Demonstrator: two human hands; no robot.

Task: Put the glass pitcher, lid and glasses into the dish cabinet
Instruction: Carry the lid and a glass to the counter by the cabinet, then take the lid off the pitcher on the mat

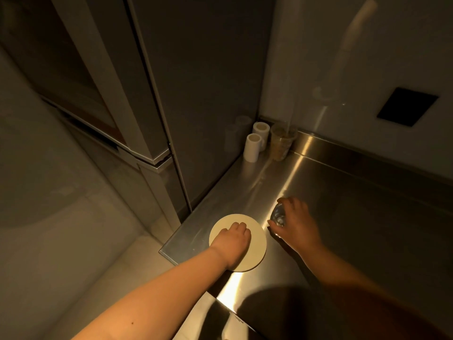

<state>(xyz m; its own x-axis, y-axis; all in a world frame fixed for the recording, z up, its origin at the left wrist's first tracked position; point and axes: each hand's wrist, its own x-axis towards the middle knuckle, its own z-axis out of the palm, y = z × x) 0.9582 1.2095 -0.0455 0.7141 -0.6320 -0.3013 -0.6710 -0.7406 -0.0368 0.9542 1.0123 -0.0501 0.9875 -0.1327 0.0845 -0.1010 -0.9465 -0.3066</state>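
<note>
Left hand (232, 241) lay fingers curled, palm down on round lid (255, 244) near steel counter (343, 217) corner. Right hand (296, 224) gripped glass (279, 217) from above, just right of lid.

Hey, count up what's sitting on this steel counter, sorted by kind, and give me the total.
White mugs: 2
Plastic cup in the corner: 1
Round pale lid under the left hand: 1
Clear glass at the right hand: 1
Total: 5
</note>
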